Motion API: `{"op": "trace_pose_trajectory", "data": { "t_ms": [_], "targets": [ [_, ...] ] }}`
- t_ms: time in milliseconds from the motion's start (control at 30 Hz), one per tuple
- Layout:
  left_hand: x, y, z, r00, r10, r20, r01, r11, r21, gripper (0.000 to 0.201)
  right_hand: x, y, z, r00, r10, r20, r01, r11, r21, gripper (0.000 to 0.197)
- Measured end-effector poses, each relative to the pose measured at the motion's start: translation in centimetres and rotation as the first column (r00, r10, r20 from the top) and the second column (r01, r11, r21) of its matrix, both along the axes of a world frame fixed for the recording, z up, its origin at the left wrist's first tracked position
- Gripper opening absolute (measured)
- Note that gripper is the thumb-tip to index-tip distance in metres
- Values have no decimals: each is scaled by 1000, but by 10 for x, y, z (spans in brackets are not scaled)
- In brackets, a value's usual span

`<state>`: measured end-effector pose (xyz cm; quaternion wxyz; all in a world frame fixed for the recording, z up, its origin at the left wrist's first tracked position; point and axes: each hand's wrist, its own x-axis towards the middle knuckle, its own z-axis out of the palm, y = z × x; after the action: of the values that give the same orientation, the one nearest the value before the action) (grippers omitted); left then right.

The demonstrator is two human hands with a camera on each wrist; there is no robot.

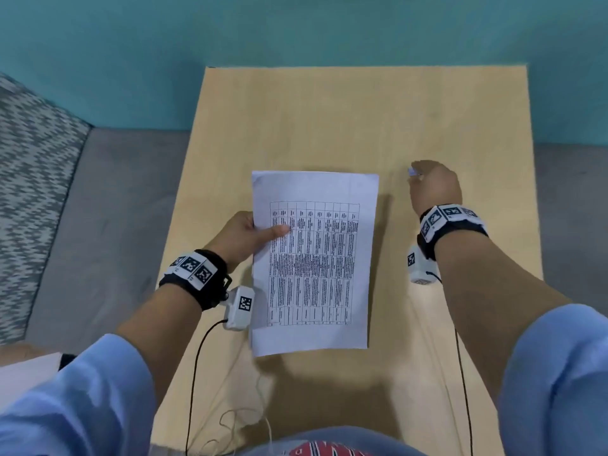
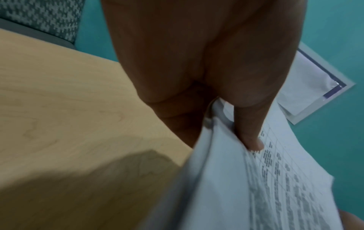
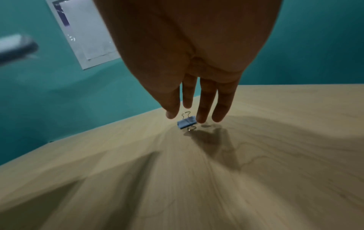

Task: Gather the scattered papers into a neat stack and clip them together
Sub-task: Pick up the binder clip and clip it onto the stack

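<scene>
A stack of white papers (image 1: 312, 258) with a printed table on top lies lengthwise on the wooden table (image 1: 329, 120). My left hand (image 1: 263, 232) grips the stack's left edge, thumb on top of the sheets and fingers underneath; in the left wrist view the thumb (image 2: 250, 137) presses the papers (image 2: 256, 186), which bend slightly. A small blue binder clip (image 3: 187, 123) sits on the table to the right of the stack, also seen as the clip (image 1: 413, 172). My right hand (image 3: 187, 116) reaches down over it with straight fingers, the fingertips (image 3: 201, 119) at its sides.
A grey seat with a patterned cushion (image 1: 33, 159) stands left of the table. A teal wall (image 1: 296, 34) runs behind, with a framed sheet (image 3: 86, 38) on it. Thin cables (image 1: 194, 373) trail from my wrists over the table's near edge.
</scene>
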<state>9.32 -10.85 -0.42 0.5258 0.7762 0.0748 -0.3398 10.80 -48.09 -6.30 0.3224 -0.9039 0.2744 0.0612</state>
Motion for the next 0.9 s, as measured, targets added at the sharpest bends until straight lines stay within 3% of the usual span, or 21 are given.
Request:
{"op": "trace_pose_trajectory", "data": {
  "t_ms": [133,233,333,400,467,533,600,733,800,900],
  "targets": [
    [2,0,-6,999,-29,-17,30,999,14,63,-3,6,-13,1000,-19,-22,17,997,-82,32],
    [2,0,-5,999,-31,-29,32,999,22,52,-14,9,-15,1000,3,31,-2,998,-60,25],
    [-2,-1,0,998,-38,-44,38,999,5,63,-37,6,-12,996,-37,87,36,999,21,18],
    [-5,-4,5,999,-28,-42,27,1000,-8,54,-57,3,-7,982,-147,120,128,980,152,14],
    [-10,-6,12,999,-23,-44,22,1000,-20,36,-80,3,4,938,-316,142,245,895,372,9],
    [-17,-7,21,998,-47,-29,47,999,-21,30,-108,8,22,890,-446,99,313,753,579,10],
    [-26,-7,32,997,-77,-18,76,997,-29,31,-140,15,40,890,-456,9,312,623,717,12],
    [-44,-6,54,994,-111,13,112,991,-68,32,-202,35,78,914,-330,-236,340,306,889,9],
    [-54,-3,63,992,-126,26,128,989,-78,32,-223,45,92,911,-294,-288,361,233,903,6],
    [-70,1,76,989,-142,39,145,985,-89,33,-243,54,105,901,-337,-274,358,218,908,12]
  ]
}}
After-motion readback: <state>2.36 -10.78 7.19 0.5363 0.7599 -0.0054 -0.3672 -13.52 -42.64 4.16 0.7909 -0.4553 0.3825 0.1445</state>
